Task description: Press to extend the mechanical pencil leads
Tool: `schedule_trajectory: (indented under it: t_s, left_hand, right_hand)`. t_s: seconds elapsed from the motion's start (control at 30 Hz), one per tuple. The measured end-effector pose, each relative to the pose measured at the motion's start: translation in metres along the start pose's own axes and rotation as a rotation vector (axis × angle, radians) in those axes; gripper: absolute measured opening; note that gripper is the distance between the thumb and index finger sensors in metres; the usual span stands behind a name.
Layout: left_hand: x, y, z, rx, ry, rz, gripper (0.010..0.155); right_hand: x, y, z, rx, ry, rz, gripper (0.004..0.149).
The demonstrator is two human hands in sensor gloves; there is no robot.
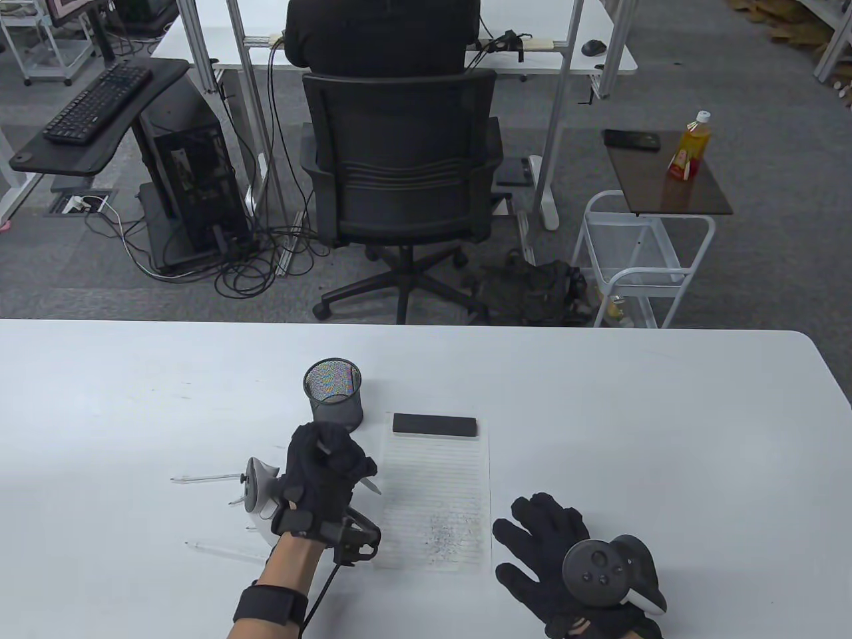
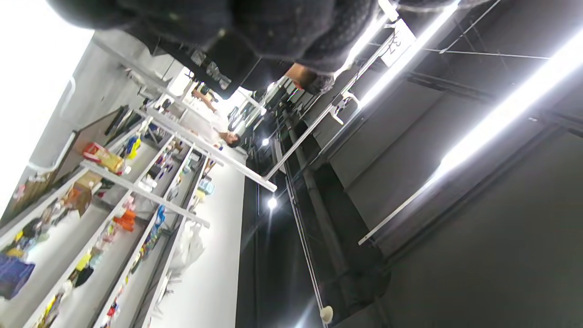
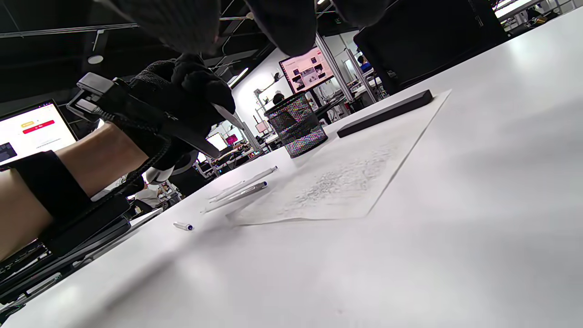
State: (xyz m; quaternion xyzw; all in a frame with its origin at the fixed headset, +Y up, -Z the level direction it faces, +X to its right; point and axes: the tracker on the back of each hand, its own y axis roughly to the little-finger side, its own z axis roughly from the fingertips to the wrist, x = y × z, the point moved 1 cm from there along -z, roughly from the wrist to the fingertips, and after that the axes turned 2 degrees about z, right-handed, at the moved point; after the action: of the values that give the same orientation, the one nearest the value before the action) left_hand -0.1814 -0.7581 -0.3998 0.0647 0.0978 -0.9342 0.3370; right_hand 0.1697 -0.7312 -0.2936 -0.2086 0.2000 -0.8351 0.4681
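Observation:
My left hand (image 1: 331, 460) is raised a little above the table and grips a pale mechanical pencil (image 1: 371, 485) in its fist, the tip pointing down and right toward the lined paper (image 1: 459, 466). The right wrist view shows the same hand (image 3: 186, 86) with the pencil (image 3: 226, 115) sticking out of it. My right hand (image 1: 536, 532) rests on the table to the right of the paper, fingers spread, holding nothing. Three more pencils lie left of my left hand: one (image 1: 206, 477), a short piece (image 1: 236, 499) and one nearer me (image 1: 219, 549).
A black mesh pen cup (image 1: 333, 393) stands just beyond my left hand. A black flat bar (image 1: 434, 425) lies on the paper's top edge. Grey lead marks (image 1: 446, 536) cover the paper's lower part. The left wrist view shows only my gloved fingers (image 2: 273, 27), ceiling and shelves.

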Motion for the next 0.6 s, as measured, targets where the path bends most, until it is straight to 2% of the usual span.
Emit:
schedule_trajectory:
  t_s: [0.3,0.43,0.6]
  left_hand:
    - [0.006,0.010,0.005,-0.015,-0.009,0.089,0.061]
    - [0.010,0.012,0.007,-0.010,-0.037,0.033,0.057]
    - [0.012,0.017,0.007,-0.017,-0.029,0.071,0.062]
  right_hand:
    - [0.000,0.000,0.000,0.003,-0.002,-0.002,0.066]
    - [0.000,0.001,-0.001,0.002,0.000,-0.003,0.065]
    - [0.000,0.000,-0.001,0.003,-0.005,-0.001,0.066]
